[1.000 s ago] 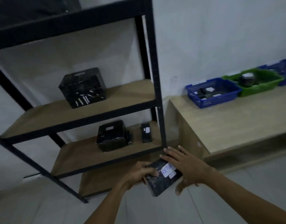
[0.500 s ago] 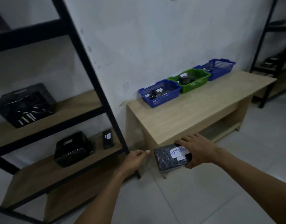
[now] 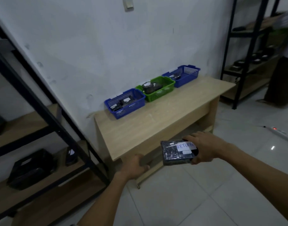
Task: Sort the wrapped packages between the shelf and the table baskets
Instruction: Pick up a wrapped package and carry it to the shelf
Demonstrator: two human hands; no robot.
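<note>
My right hand (image 3: 203, 147) grips a black wrapped package (image 3: 174, 154) with a white label reading RETURN, held in the air just in front of the wooden table (image 3: 140, 131). My left hand (image 3: 134, 167) hangs beside it with loosely curled fingers and holds nothing. On the table against the wall stand three baskets: a near blue basket (image 3: 140, 97), a green basket (image 3: 168, 86) and a far blue basket (image 3: 191, 73), each with wrapped items inside. The black shelf (image 3: 42, 111) at left carries a large black package (image 3: 29, 168) and a small one (image 3: 71, 154).
A second black shelf (image 3: 242, 51) stands at the right with dark items on it. A person's clothing (image 3: 281, 82) shows at the far right edge. A white power strip (image 3: 280, 132) with a red light lies on the tiled floor.
My view has swung right from the shelf to the table. My left hand let go of the package, and my right hand carried it rightward, toward the table front.
</note>
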